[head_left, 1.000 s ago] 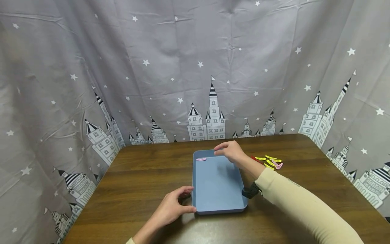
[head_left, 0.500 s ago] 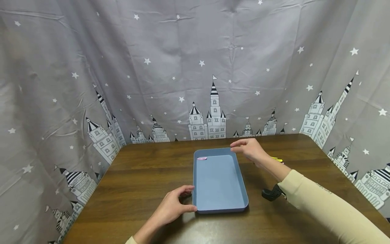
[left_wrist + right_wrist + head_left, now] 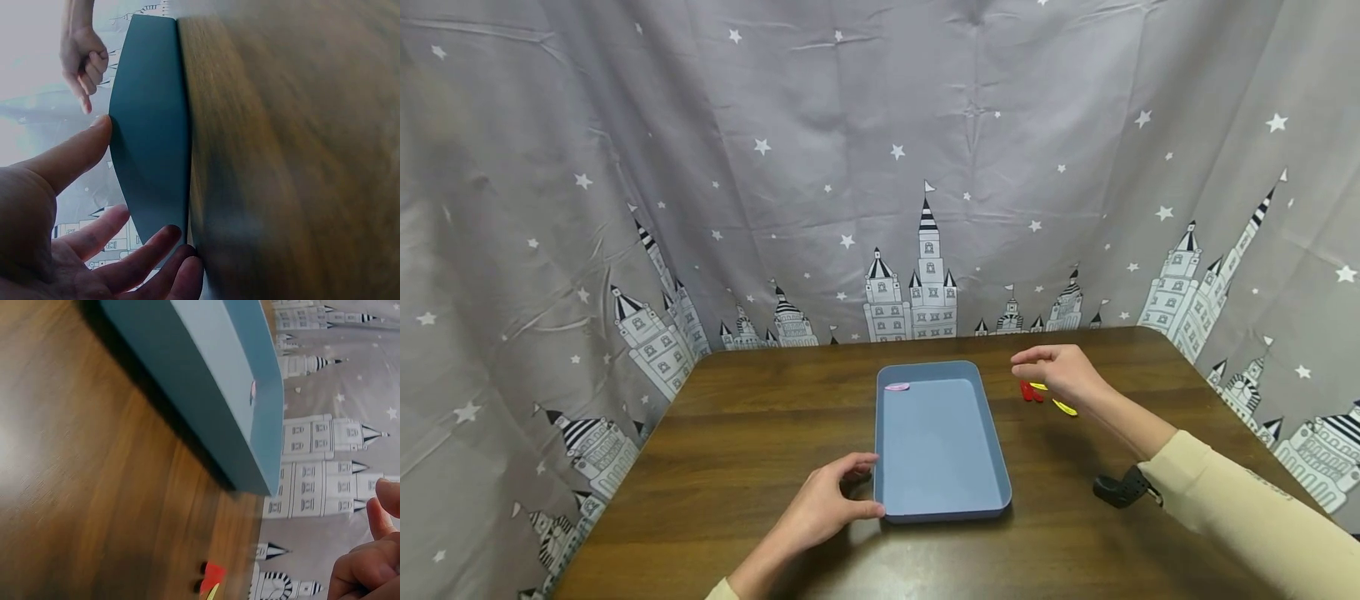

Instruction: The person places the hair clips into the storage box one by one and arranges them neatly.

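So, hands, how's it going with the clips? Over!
Left hand touching blue tray. Right hand near red clips and yellow clips, nothing visibly held. Pink clip inside tray, far left corner. Right hand partly hiding yellow clips.

On the counter (image 3: 760, 425) we see a blue tray (image 3: 940, 450), a pink clip (image 3: 897, 387) in its far-left corner. The left grip (image 3: 824, 503) touches the tray's left side; right of the tray, the right grip (image 3: 1062, 370) hovers by red clips (image 3: 1026, 390) and yellow clips (image 3: 1064, 407).
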Demonstrator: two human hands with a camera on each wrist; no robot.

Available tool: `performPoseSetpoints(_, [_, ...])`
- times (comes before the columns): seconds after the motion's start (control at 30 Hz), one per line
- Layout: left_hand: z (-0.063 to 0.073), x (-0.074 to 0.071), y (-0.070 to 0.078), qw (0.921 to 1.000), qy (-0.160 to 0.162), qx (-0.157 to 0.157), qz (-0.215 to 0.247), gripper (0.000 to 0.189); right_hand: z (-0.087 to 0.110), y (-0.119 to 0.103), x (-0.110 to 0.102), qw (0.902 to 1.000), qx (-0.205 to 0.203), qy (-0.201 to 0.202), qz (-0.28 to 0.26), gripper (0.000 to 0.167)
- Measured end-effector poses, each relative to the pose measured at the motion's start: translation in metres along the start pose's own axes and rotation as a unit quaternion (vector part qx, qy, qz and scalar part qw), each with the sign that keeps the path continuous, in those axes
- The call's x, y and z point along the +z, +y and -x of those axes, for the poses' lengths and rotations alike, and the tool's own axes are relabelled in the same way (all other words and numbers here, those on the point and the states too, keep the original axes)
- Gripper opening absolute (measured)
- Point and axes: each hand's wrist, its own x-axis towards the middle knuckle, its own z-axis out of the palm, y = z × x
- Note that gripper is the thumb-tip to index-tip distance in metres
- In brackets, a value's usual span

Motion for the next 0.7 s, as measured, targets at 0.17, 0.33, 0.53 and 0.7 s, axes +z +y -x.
performPoseSetpoints(0.17, [-0.001,0.0,0.001,1.0,0.0,-0.002,-0.003,0.068,0.009,0.01,-0.015,0.9998,0.011,0.013,0.011,0.043])
performPoseSetpoints(0.33, [-0.001,0.0,0.001,1.0,-0.001,-0.003,-0.003,0.068,0.016,0.02,-0.028,0.9993,0.028,0.022,0.011,0.044])
performPoseSetpoints(0.53, [-0.001,0.0,0.001,1.0,-0.002,-0.001,-0.001,0.068,0.024,0.032,-0.039,0.9969,0.024,0.042,0.061,0.045])
performPoseSetpoints(0.7, [-0.001,0.0,0.0,1.0,-0.001,0.0,-0.004,0.068,0.031,0.043,-0.049,0.9949,0.021,0.055,0.082,0.048])
